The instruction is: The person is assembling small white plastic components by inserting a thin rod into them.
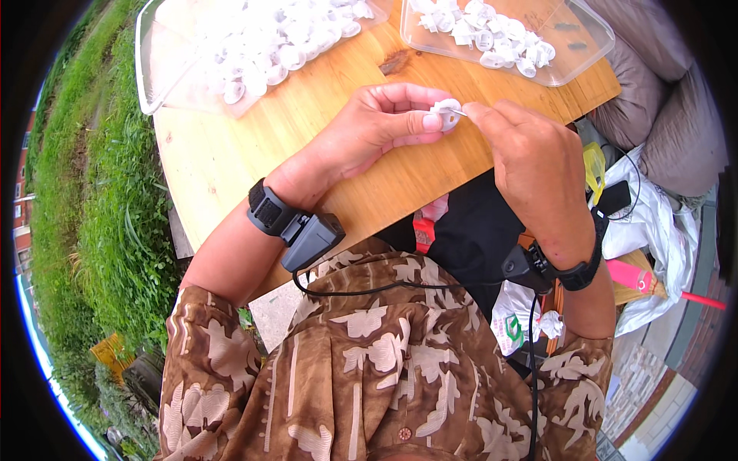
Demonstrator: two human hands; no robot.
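Note:
Over the wooden table, my left hand [384, 123] pinches a small white round plastic piece [450, 119] between thumb and fingers. A hole shows in its face. My right hand [534, 154] is closed around a thin metal pin-like tool [460, 113], most of it hidden by the fingers. Its tip meets the white piece. Beyond my left hand, a clear plastic tray [146, 69] holds many similar white pieces [277, 46]. A second clear tray [573, 69], farther right, carries more of them [515, 42] and a few small dark strips.
The wooden table [207, 169] has a curved left edge, with grass [108, 192] beyond. Cabled devices are strapped to both wrists; a black cable [384, 289] crosses my front. At right lie grey cushions [684, 115], white plastic bags [653, 238] and a broom [653, 286].

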